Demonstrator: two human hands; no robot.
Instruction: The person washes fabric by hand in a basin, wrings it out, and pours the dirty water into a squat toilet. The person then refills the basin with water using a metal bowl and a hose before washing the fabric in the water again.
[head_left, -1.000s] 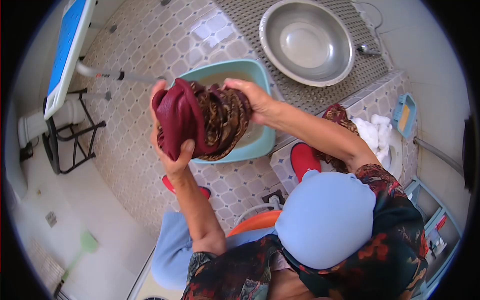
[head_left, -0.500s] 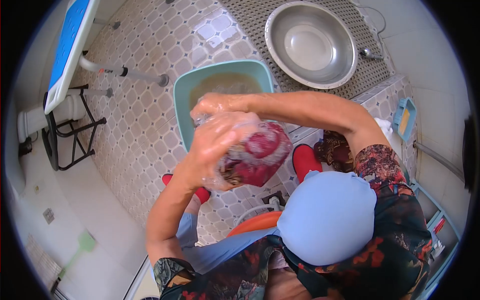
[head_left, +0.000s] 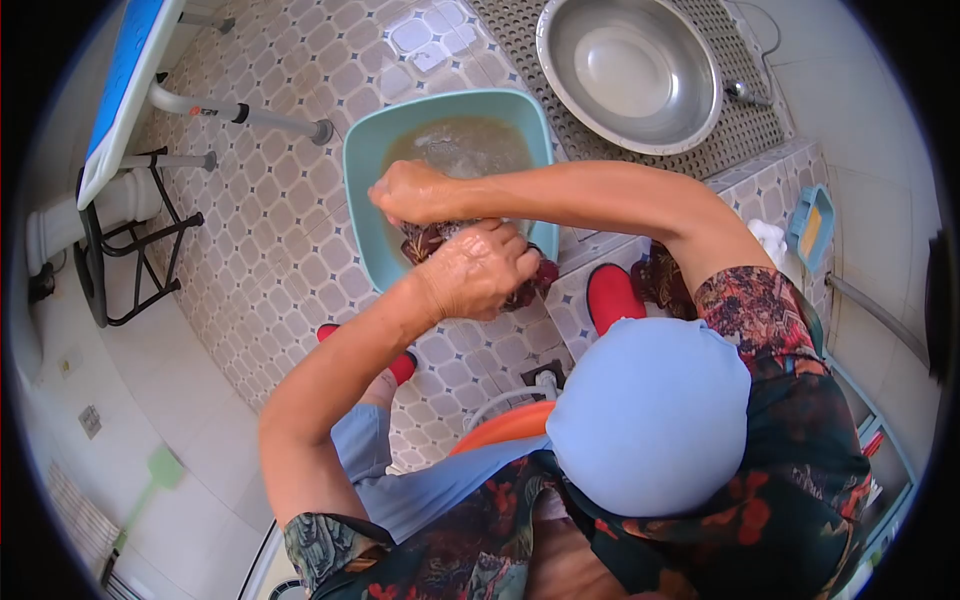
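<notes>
A wet dark red patterned cloth (head_left: 424, 242) is bunched over the near side of a light green basin (head_left: 362, 240), which holds murky, foamy water. My left hand (head_left: 480, 268) is closed around the cloth, with a bit of it sticking out past the fingers at the right. Just beyond, my right hand (head_left: 414, 192) is curled in a fist above the water, closed on the far part of the cloth. That fist hides most of what lies within it.
A metal bowl (head_left: 630, 75) sits on a perforated mat at the upper right, beside a shower head (head_left: 745, 94). A blue-topped bath seat (head_left: 125, 75) and a black folding frame (head_left: 140, 260) stand left. A light blue soap dish (head_left: 812, 228) rests on the right ledge.
Both hands have shifted; the cloth, spread and soapy before, is now bunched and lower over the basin. My left hand has turned and closed around it. The view has tilted slightly.
</notes>
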